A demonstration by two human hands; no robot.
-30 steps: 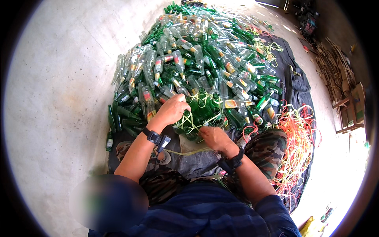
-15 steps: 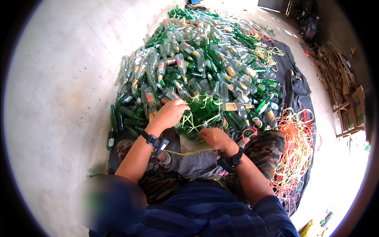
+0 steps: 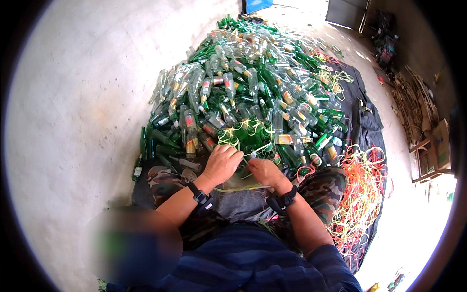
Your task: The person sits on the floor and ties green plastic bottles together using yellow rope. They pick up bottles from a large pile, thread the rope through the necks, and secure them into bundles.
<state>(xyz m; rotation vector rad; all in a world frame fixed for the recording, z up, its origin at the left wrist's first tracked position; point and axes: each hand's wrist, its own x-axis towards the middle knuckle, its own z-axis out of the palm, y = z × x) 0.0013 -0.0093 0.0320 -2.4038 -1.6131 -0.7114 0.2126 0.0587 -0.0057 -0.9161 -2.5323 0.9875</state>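
Between my knees stands a cluster of upright green glass bottles (image 3: 251,132), with pale yellow plastic strap (image 3: 242,125) laced around and across their necks. My left hand (image 3: 223,164) is at the cluster's near left side, its fingers closed and bent over the strap. Close beside it, at the near right, my right hand (image 3: 266,173) is closed in a pinch on the strap. The fingertips of both hands are partly hidden, and so are the nearest bottles. A loose length of strap runs across below the hands.
A large heap of green and clear bottles (image 3: 228,87) rises beyond the cluster. Tangled red and yellow strapping (image 3: 357,194) lies right of my knee, on a dark sheet (image 3: 362,107). A pale wall (image 3: 97,97) stands at left; flattened cardboard (image 3: 413,102) leans at far right.
My left hand has come down and right, from the cluster's far left side to near my right hand. The right hand has barely moved. The view has tilted slightly upward.
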